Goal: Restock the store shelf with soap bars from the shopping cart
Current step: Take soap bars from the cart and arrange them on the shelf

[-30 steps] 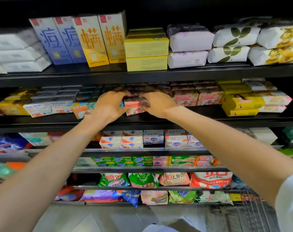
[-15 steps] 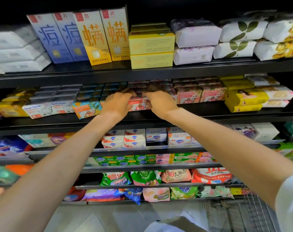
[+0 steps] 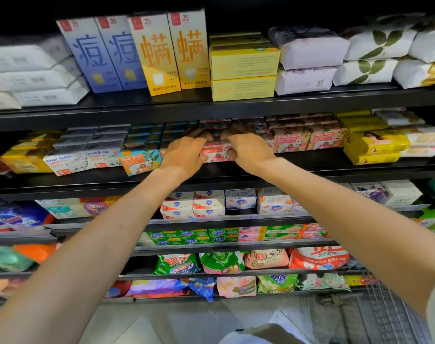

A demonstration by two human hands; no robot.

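A pink and white Goat Soap bar [image 3: 215, 151] lies on the second black shelf [image 3: 236, 173], in the row of boxed soap bars. My left hand [image 3: 184, 155] holds its left end and my right hand [image 3: 248, 151] holds its right end, fingers curled over its top. More pink Goat Soap bars [image 3: 308, 139] stand to the right, and blue, orange and white ones [image 3: 139, 161] to the left. Most of the held bar's face is covered by my fingers.
Tall blue and yellow boxes [image 3: 147, 53] and wrapped soap packs [image 3: 308, 58] fill the top shelf. Yellow soap packs [image 3: 375, 146] sit at the right of the second shelf. Lower shelves hold boxed soaps and detergent bags. A wire shopping cart [image 3: 385, 311] shows at bottom right.
Both hands have stayed on the pink soap bar and pushed it slightly deeper into the row. The view has shifted a little to the left and down.
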